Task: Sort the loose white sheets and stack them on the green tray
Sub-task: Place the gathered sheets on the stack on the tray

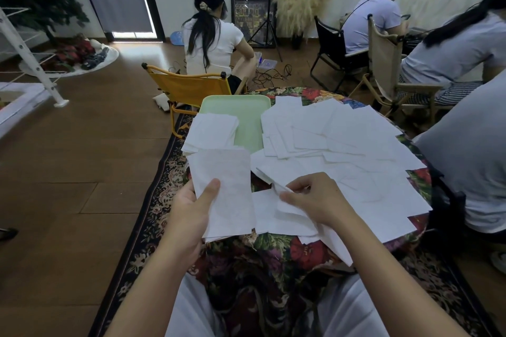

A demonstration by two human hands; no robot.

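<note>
My left hand [193, 212] grips a small stack of white sheets [224, 189], thumb on top, held upright over the table's near left edge. My right hand [309, 198] pinches the corner of one loose sheet [276, 178] from the pile in front of me. Many loose white sheets [342, 145] lie spread and overlapping across the floral tablecloth. A green tray [246, 115] sits at the far left of the table, and a stack of white sheets [210, 131] lies on its left part, hanging over its edge.
The round table with floral cloth [273, 252] stands on a patterned rug [153, 191]. A yellow folding chair [186, 87] is behind the tray. Three people sit beyond and to the right; one person's back [471, 161] is close to the table's right edge.
</note>
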